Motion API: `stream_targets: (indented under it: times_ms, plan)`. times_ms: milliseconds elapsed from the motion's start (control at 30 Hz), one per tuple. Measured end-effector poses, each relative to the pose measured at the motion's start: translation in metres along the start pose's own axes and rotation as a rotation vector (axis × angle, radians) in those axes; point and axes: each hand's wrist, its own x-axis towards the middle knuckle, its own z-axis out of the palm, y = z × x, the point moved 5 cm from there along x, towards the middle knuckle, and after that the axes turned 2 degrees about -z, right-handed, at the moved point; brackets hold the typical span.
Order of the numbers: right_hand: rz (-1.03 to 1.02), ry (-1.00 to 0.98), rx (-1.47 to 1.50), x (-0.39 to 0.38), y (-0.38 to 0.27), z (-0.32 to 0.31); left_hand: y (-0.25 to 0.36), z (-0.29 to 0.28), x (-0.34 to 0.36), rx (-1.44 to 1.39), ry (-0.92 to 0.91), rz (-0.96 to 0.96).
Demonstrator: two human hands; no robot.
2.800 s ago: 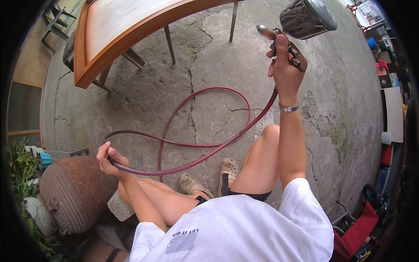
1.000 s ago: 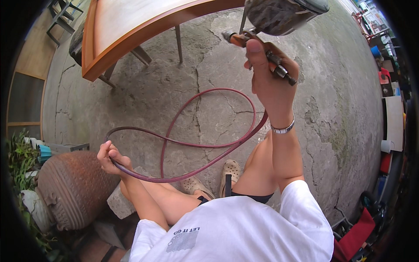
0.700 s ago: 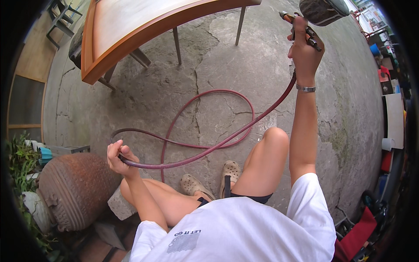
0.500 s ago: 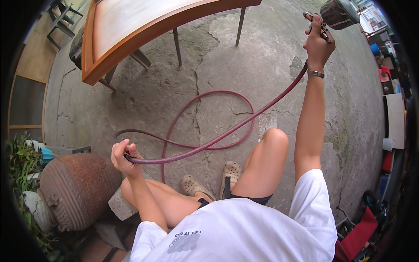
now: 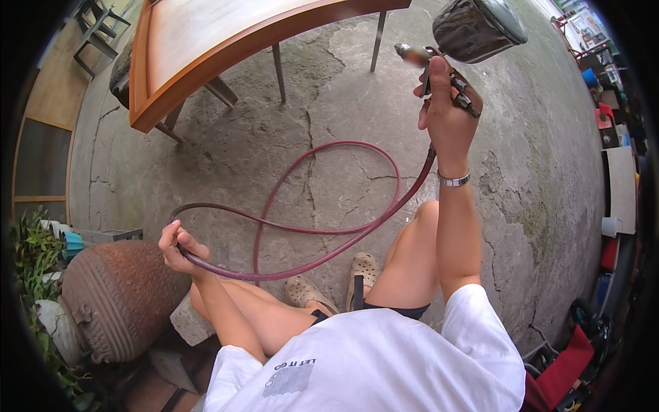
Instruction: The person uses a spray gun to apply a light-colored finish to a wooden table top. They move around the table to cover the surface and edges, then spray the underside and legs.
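My right hand (image 5: 449, 113) is closed round a metal spray gun (image 5: 465, 96), up at the right of the view. A dark, stained paint cup (image 5: 477, 34) sits on the gun, and its nozzle points left. A dark red air hose (image 5: 329, 259) runs from below the gun and sags across to my left hand (image 5: 184, 248), whose fingers are wrapped round it at the lower left. Beyond that hand the hose loops over the concrete floor. At the top, a panel with an orange-brown wooden frame and a pale face (image 5: 226, 34) rests on thin legs.
A big ribbed clay jar (image 5: 130, 302) lies at the left beside green plants (image 5: 34, 257). A concrete block (image 5: 189, 323) is by my left leg. Dark chairs (image 5: 96, 38) stand far left. Red and dark clutter (image 5: 559, 371) lines the right side. The floor (image 5: 240, 165) is cracked concrete.
My right hand has brought the spray gun left and closer to me. The hose between my hands now sags lower. My left hand has shifted slightly left and down.
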Motion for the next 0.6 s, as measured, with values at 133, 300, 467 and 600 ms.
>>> stream_targets:
  times_ms: [133,300,467,600]
  plan:
    - [-0.051,-0.14,-0.008,-0.034,-0.01,0.019,-0.004,-0.003,0.001,-0.028,0.014,-0.002]
    - [-0.095,-0.275,0.045,-0.053,-0.025,0.033,-0.007,-0.007,-0.001,-0.08,0.019,-0.063]
    - [-0.117,-0.022,-0.047,-0.001,0.003,0.009,0.002,-0.003,0.0,-0.016,-0.003,0.006]
    - [-0.118,0.076,-0.163,0.045,0.03,-0.018,0.005,0.002,-0.003,-0.012,-0.046,0.063]
